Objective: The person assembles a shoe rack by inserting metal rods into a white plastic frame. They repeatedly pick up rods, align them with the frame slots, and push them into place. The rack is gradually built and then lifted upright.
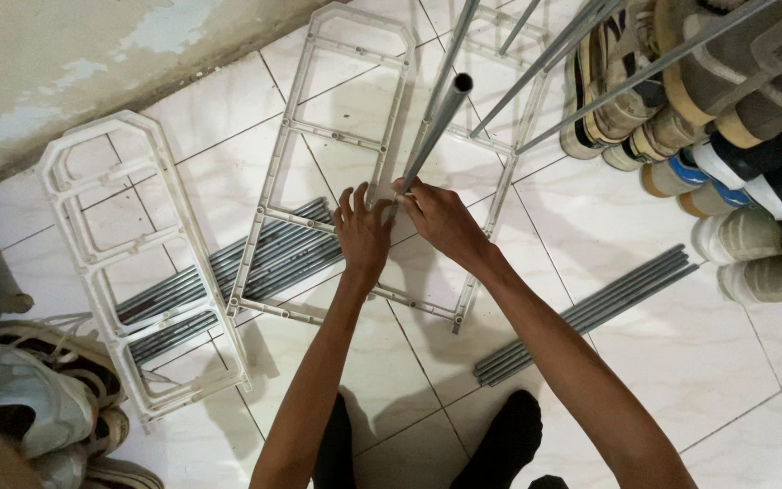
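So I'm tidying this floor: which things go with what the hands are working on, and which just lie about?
In hand: left hand, right hand, upright grey tube, white plastic frame, tube bundle.
Lying about: shoes, sneakers.

One head-worn camera looks almost straight down from above the person's own arms, close over the tiled floor [735, 380]. The wall [65, 63] runs along the top left edge, and both hands sit near the frame's centre.
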